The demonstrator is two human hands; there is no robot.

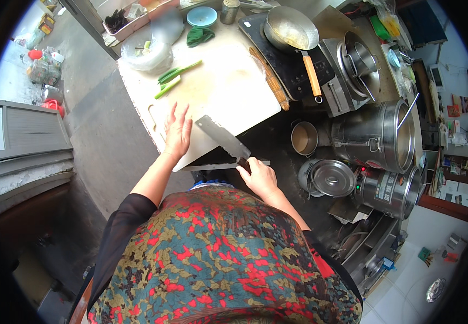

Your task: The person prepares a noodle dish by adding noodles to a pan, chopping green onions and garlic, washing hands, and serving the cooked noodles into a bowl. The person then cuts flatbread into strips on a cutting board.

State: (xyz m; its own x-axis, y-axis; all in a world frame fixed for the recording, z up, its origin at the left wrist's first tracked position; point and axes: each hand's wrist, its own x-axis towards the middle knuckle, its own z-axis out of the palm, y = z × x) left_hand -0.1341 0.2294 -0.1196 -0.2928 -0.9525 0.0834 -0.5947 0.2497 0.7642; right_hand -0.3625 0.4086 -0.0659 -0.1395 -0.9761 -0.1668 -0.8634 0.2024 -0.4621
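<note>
My right hand (pixel 261 176) grips the dark handle of a kitchen cleaver (pixel 222 135). Its broad blade points up and left over the near part of a white cutting board (pixel 234 87). Toothed notches run along part of one blade edge. Just left of the blade tip, my left hand (pixel 178 133) is spread with no object in it, over the board's left side; whether it touches the board I cannot tell. Beyond it lie cut green onion pieces (pixel 173 79). A clear plastic bag (pixel 147 54) with pale green stalk pieces rests at the board's far left.
A green cloth (pixel 198 36) lies before a light-blue bowl (pixel 201 17). To the right, a wooden-handled pan (pixel 292 29) sits on a black induction cooker (pixel 294 73). Large steel pots (pixel 359 135) and a lidded pot (pixel 332 178) stand further right. A pink tray (pixel 139 18) is far left.
</note>
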